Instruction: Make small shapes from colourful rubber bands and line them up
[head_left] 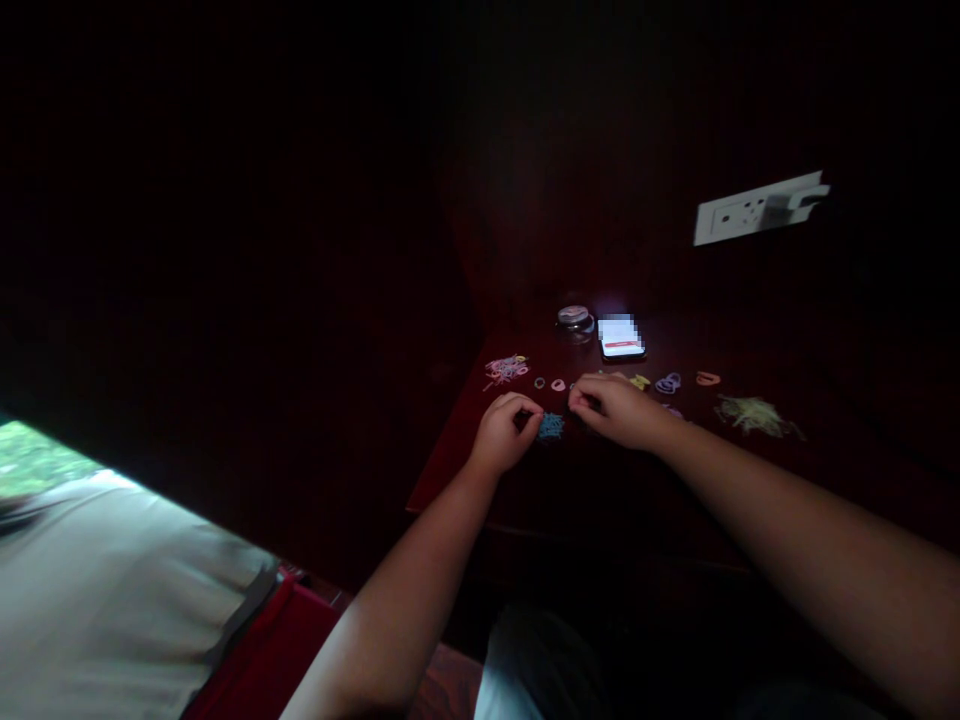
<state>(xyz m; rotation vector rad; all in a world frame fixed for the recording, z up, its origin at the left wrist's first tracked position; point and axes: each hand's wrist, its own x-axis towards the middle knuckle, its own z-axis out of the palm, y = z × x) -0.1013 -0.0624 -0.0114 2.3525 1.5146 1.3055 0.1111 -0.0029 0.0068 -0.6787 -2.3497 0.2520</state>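
Note:
My left hand point(509, 432) is closed in a pinch just left of a small pile of blue bands point(551, 427). On the other side of that pile, my right hand point(611, 410) is also pinched, thumb against fingers. Anything between the fingertips is too small and dark to make out. Small rings, one greenish point(539, 383) and one pink point(558, 385), lie just beyond the hands. Past my right hand are yellow bands point(640, 382), looped purple bands point(667, 383) and an orange band point(707, 379). My right hand and forearm partly hide some pieces.
A pink and white pile of bands point(508, 370) lies at the table's left, a pale yellow pile point(757, 415) at the right. Behind are a round lidded container point(575, 320) and a lit phone point(622, 337). A socket point(757, 210) is on the wall; a person's pale clothing point(112, 590) shows lower left.

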